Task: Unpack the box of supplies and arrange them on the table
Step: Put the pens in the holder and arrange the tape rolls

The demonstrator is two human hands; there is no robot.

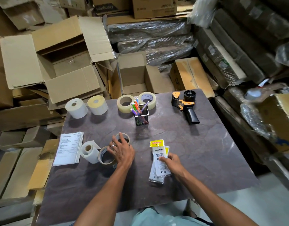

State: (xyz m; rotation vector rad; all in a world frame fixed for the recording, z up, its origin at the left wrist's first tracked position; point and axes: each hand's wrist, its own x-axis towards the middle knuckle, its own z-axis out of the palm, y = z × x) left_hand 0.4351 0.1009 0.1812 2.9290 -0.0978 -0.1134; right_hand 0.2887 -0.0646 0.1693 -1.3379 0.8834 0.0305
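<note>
Our left hand (pixel 121 150), low in the centre of the frame, has its fingers spread and curled over the rim of a clear tape roll (pixel 124 137), gripping it from above, probably to nudge it into line with a second roll (pixel 106 156) that lies touching the hand's heel side. Our right hand (pixel 170 159), lower right of centre, pinches a small stack of packets (pixel 159 158) with yellow headers against the table (pixel 205 144), thumb on top; we judge this keeps the slippery sleeves squared while they are set down

Left of the tape rolls lies a small paper roll (pixel 89 151) on its side, and beyond it a pile of printed sheets (pixel 69 148) at the table's left edge. Like goes with like, it seems: along the far edge stand two label rolls (pixel 86 107) at upper left, two larger tape rolls (pixel 135 101) in the middle, and a tape dispenser (pixel 185 106) at upper right, lying on its side with the handle toward us. A mesh pen holder (pixel 141 117) stands upright just in front of the large tapes

Two open boxes sit behind the table, a big one (pixel 59 62) at upper left and a smaller one (pixel 134 77) in the centre. Both look emptied, so unpacking appears done and only tidying remains
</note>
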